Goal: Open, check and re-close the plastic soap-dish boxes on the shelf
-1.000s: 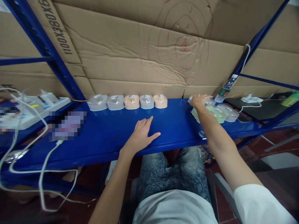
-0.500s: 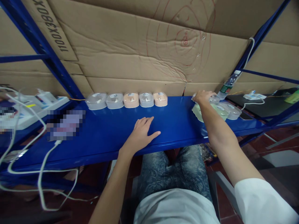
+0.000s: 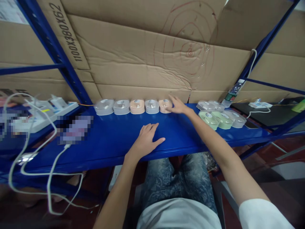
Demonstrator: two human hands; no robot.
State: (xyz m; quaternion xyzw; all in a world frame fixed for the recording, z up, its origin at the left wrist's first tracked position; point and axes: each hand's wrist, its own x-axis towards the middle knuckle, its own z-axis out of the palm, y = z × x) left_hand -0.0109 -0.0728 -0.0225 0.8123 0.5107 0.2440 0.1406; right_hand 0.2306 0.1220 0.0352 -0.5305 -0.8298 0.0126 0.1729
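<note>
My left hand (image 3: 149, 139) lies on the blue shelf (image 3: 114, 133), fingers stretched out and thumb apart, with nothing in it. Along the back stands a row of small plastic boxes with clear lids: two grey boxes at the left, a peach box (image 3: 137, 106), a grey box (image 3: 152, 106), and a peach end box (image 3: 165, 106). My right hand (image 3: 178, 105) is open at the right side of that end box. Its thumb is by the box's front corner and its fingers reach behind; whether they touch it I cannot tell.
At the right, two pale boxes (image 3: 207, 105) stand behind green boxes (image 3: 209, 120) and a clear one (image 3: 235, 119). A water bottle (image 3: 232, 93) leans by the post. White cables (image 3: 51, 171) and a charging phone (image 3: 75, 128) lie left. Cardboard (image 3: 133, 47) forms the back wall.
My right hand has moved left from the boxes at the right to the end of the back row. My left hand stays on the shelf. The view has tilted up slightly.
</note>
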